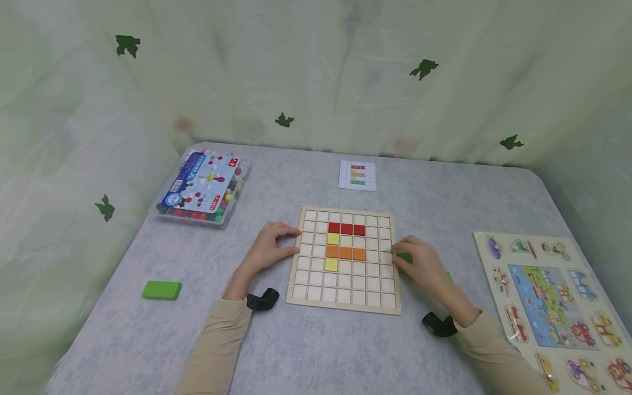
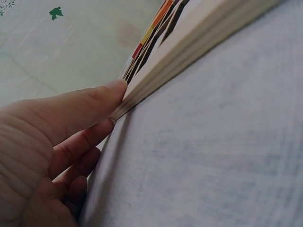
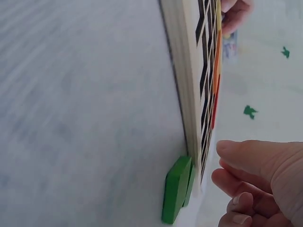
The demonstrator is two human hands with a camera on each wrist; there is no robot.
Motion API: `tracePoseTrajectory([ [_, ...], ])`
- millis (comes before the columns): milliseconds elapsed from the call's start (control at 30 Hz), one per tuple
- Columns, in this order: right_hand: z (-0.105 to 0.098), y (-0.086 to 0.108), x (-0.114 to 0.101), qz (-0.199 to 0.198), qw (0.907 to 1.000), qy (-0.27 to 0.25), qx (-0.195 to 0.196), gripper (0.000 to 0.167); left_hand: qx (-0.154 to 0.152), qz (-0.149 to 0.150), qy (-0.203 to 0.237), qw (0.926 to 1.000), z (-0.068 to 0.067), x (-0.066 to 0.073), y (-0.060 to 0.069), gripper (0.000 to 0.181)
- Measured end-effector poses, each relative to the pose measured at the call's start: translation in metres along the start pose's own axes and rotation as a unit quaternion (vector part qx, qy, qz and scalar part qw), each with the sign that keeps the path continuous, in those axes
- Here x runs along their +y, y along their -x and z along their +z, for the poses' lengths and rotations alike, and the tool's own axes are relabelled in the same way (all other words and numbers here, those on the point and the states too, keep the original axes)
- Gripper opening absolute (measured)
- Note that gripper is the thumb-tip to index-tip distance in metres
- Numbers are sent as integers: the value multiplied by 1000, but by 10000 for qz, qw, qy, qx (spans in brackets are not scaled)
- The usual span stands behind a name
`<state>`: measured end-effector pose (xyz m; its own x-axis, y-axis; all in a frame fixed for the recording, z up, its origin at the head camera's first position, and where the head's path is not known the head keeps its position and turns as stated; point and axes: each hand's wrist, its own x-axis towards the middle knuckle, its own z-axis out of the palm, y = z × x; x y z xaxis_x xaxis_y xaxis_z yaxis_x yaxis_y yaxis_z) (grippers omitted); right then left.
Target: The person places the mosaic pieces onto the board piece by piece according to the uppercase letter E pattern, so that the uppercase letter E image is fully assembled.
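A square wooden grid board [image 1: 340, 305] lies on the table. Red tiles [image 1: 347, 229], orange tiles [image 1: 345, 253] and yellow tiles [image 1: 331, 265] fill some of its squares. At the board's left edge, my left hand [image 1: 264, 247] touches the rim with thumb and index finger; the left wrist view shows its thumb [image 2: 94, 101] against the side. My right hand [image 1: 422, 260] is by the right edge, its thumb and fingers apart and nothing between them in the right wrist view. Green blocks [image 3: 176, 191] lie beside the board near that hand, partly hidden by it in the head view.
Another green block [image 1: 162, 290] lies at the left. A clear plastic case [image 1: 202, 184] of coloured pieces sits back left, and a card [image 1: 357, 175] with a coloured pattern is behind the board. A picture puzzle board [image 1: 558, 307] occupies the right side. Curtains surround the table.
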<state>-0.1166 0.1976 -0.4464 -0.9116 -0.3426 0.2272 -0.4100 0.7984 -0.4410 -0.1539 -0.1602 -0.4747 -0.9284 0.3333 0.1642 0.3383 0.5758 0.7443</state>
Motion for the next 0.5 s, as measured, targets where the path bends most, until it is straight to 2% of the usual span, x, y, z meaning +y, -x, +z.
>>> tracePoseTrajectory([
  [267,-5,8,11,393,9990,159,-160,28,38,-46,67,10000,0,2,0,36],
  [500,-5,10,15,385,9990,63,-236,30,74,-8,40,10000,1,1,0,36],
])
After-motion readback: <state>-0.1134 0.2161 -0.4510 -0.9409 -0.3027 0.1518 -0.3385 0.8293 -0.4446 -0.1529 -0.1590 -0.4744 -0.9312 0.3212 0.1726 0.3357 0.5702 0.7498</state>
